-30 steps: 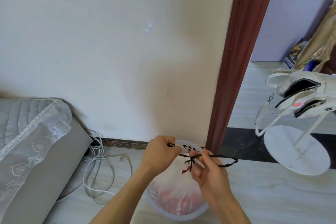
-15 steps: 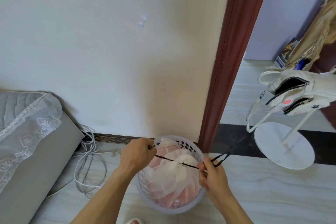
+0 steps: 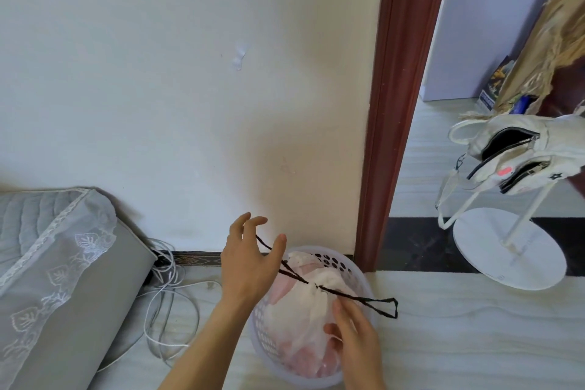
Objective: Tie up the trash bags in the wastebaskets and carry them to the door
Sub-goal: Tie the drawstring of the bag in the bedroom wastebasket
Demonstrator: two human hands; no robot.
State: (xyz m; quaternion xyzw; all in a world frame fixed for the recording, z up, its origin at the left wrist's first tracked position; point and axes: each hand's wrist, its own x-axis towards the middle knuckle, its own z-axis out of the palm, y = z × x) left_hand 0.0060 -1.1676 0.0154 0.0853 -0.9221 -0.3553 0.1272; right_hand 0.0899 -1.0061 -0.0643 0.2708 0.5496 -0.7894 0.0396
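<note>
Spreads the left hand (image 3: 250,266) wide, fingers apart and nearly straight, with a thin black string (image 3: 297,277) running up to the fingertips; seems to hang there, hard to be sure. Lays the right hand (image 3: 356,345) on the trash bag (image 3: 304,320), fingertips down by the string; cannot tell whether pinching it or only touching. Crosses the bunched neck of the bag, pulled straight, with a loop poking out to the right.

Thin, crinkly, milky-white plastic for the bag, with pink stuff showing through. Sits in a round wastebasket (image 3: 340,264) of pale plastic full of small holes, on a pale floor (image 3: 459,342), just beside a dark red-brown wooden door frame (image 3: 395,104).

To the left, tangled white cords (image 3: 167,291) and a grey quilted cushion (image 3: 63,279) with lace edging. To the right, a white stand (image 3: 512,253) with a flat round base, holding a white bag (image 3: 538,149) with black zips. Far back, a box (image 3: 497,82) with print too blurry to read.
</note>
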